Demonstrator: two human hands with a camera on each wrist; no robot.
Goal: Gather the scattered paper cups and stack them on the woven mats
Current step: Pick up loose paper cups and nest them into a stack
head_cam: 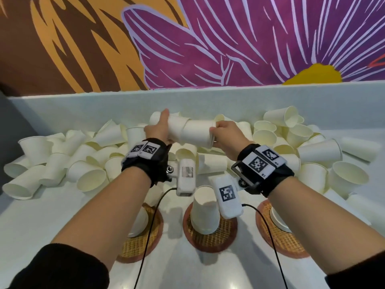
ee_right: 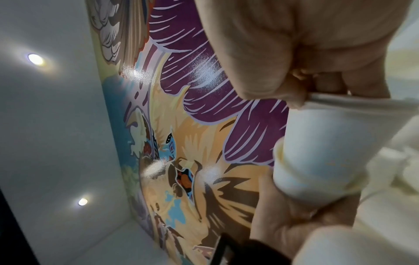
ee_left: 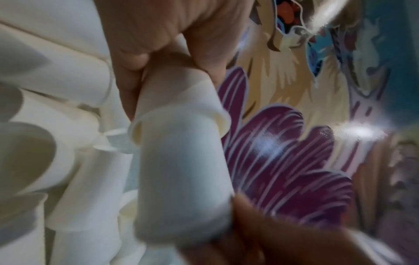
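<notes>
Cups come first: two cream-white paper cups are held lying sideways in the air above the pile, the left cup (head_cam: 176,127) with its mouth toward the right cup (head_cam: 198,132), whose base sits just inside that mouth. The left hand (head_cam: 158,130) wraps the left cup from the near side, fingers curled round its wall, thumb on top. The right hand (head_cam: 227,135) pinches the right cup at its rolled rim, fingertips curled over the lip; the right wrist view shows the thumb pressing that rim.

Behind and under both hands lies a wide heap of loose cream paper cups (head_cam: 87,155), tumbled on their sides along the back of the white table (head_cam: 41,215).

Near the front edge sit three round woven mats with reddish-brown borders. The middle mat (head_cam: 210,236) carries an upside-down stack of cups (head_cam: 205,213). The left mat (head_cam: 141,245) and right mat (head_cam: 281,236) each carry cups too, partly hidden by the forearms.

A painted wall mural of purple petals and orange fur (head_cam: 229,42) rises behind the table.
</notes>
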